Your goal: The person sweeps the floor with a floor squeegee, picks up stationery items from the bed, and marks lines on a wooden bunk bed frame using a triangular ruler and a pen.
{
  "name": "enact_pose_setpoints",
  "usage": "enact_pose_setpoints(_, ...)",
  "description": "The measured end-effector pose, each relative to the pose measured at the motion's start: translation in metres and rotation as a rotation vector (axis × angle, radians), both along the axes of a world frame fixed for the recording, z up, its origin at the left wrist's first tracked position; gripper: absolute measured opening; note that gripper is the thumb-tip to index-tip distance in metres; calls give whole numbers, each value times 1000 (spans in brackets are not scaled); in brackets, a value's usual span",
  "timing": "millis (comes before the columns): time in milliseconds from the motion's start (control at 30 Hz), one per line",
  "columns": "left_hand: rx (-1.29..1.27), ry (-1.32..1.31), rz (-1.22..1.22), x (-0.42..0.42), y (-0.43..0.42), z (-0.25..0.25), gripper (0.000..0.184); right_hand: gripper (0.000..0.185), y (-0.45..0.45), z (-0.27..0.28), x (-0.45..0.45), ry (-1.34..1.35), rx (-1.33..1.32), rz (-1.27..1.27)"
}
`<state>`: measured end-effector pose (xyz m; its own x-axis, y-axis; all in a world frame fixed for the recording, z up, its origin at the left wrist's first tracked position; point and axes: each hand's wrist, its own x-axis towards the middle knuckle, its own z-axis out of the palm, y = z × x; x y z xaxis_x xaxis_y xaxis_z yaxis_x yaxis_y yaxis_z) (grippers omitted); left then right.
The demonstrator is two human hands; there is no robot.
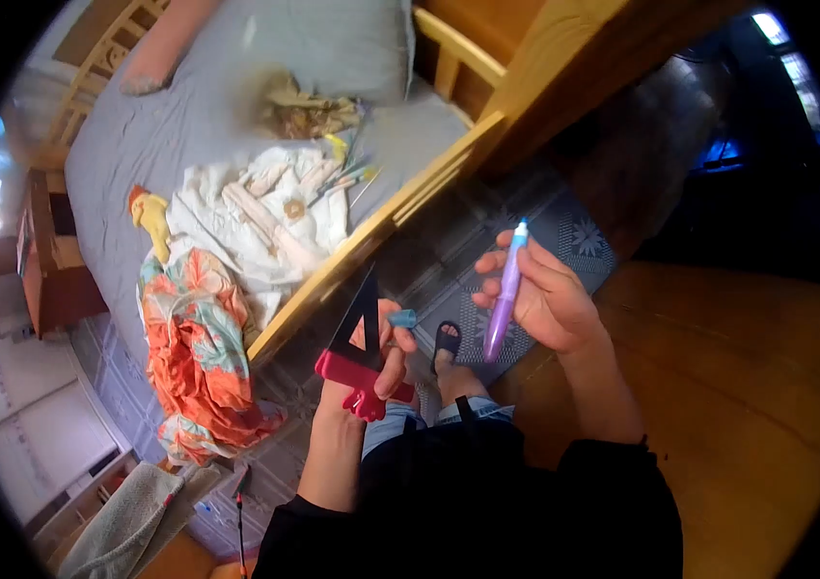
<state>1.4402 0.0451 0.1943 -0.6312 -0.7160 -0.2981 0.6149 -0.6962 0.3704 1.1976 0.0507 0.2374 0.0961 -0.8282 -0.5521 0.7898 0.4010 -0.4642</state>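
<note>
A purple marker with a light blue tip [505, 299] is held upright, slightly tilted, in my right hand [550, 294], its thumb and fingers closed around the barrel. In my left hand [386, 352] are a dark triangular set square [344, 333] with a pink-red base [347, 372] and a small teal cap [402, 318] pinched at the fingertips. The cap and the marker are apart. Both hands are in front of my body, beside the wooden bed rail [371, 232].
Beyond the rail, a bed [207, 116] holds white clothing [285, 207], an orange patterned cloth [198, 338], a yellow toy [151, 220], a pillow [333, 43] and thin pens or sticks. A patterned mat [579, 227] lies on the floor near my sandalled foot.
</note>
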Motion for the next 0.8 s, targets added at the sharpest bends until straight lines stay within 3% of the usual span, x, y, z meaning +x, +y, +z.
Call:
enact_pose_setpoints(67, -36, -1, -51, -15, 9, 18, 38, 29, 18, 13, -17, 6, -107, -39)
enact_pose_setpoints(133, -67, 2, -71, -26, 15, 31, 34, 28, 37, 18, -31, 177, -269, -80)
enact_pose_setpoints(200, -30, -136, -59, -33, 17, 43, 31, 32, 53, 18, -41, 178, -326, -83)
enact_pose_setpoints(300, 30, -181, 0, -36, 6, 41, 29, 56, 77, 29, -31, 419, -73, -112)
enact_pose_setpoints(433, 28, -201, 185, -22, -41, 2, 30, 58, 105, 26, -32, 442, -184, -104)
enact_pose_setpoints(533, -115, -226, 294, -2, -109, -31, 30, 51, 105, 7, -51, 252, -164, -45)
enact_pose_setpoints(600, -124, -312, 380, 0, -154, -23, 30, 47, 96, 9, -58, 2, -216, -135)
enact_pose_setpoints(633, -116, -374, 419, 6, -176, -29, 31, 47, 89, 6, -61, 11, -377, -170)
enact_pose_setpoints(733, 39, -468, 410, 16, -225, -52, 40, 47, 62, 34, -64, 202, -500, -345)
enact_pose_setpoints(767, 45, -554, 413, 7, -230, -55, 46, 45, 50, 40, -64, 206, -710, -414)
enact_pose_setpoints(800, -42, -570, 368, 1, -223, -53, 49, 45, 42, 44, -64, 213, -724, -433)
